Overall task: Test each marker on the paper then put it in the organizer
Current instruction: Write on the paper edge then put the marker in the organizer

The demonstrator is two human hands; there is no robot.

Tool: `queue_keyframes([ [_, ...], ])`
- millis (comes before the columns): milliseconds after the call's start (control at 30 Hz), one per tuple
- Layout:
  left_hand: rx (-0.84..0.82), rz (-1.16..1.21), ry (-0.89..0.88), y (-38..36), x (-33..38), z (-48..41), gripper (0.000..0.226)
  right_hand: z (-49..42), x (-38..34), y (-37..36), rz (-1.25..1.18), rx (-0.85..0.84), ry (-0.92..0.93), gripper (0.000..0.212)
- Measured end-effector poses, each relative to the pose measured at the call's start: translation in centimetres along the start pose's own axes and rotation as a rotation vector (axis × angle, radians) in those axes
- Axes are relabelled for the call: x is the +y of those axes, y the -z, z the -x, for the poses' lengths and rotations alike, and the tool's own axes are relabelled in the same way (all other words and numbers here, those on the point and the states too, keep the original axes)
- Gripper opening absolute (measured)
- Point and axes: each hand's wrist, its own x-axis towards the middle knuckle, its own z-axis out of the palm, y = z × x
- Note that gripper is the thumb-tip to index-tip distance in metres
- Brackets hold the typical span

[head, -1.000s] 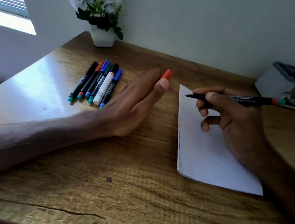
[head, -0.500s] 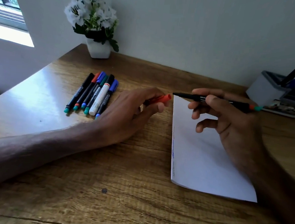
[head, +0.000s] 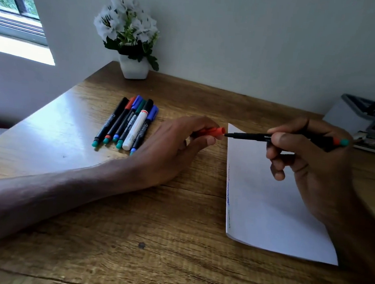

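My right hand (head: 309,159) grips an uncapped black marker (head: 250,136) held level above the top of the white paper (head: 273,217), tip pointing left. My left hand (head: 175,145) pinches the red cap (head: 214,131), whose open end sits right at the marker's tip. Several more markers (head: 128,123) lie side by side on the wooden desk, left of my left hand. The grey organizer (head: 352,115) stands at the far right against the wall, with a black pen and a blue pen in it.
A white pot of white flowers (head: 133,46) stands at the back of the desk. A window is at the upper left. Faint colored marks run along the paper's left edge (head: 229,195). Small items lie beside the organizer's base (head: 372,144).
My left hand curled around the red cap and turned it toward the marker. My right hand brought the marker's tip leftward until it met the cap's opening.
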Motion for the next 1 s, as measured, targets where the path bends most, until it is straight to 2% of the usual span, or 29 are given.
queue_keyframes([
  [433, -0.002, -0.017, -0.031, 0.01, 0.17, 0.03, 0.030, -0.04, 0.31, 0.04, 0.074, 0.067, 0.009, 0.006],
  [700, 0.027, -0.047, -0.077, -0.12, -0.06, 0.09, 0.034, -0.11, 0.28, 0.13, 0.117, -0.002, 0.024, 0.010],
  [833, 0.037, -0.051, -0.094, -0.06, -0.03, 0.07, 0.037, -0.27, 0.61, 0.12, 0.116, -0.085, -0.045, 0.015],
  [933, 0.098, 0.024, -0.038, 0.14, -0.07, -0.09, 0.036, -0.48, 0.48, 0.49, 0.065, -0.076, -0.106, 0.015],
  [1000, 0.130, 0.207, 0.016, 0.19, 0.01, -0.15, 0.032, -0.61, 0.28, 0.76, 0.071, -0.047, -0.129, 0.021],
])
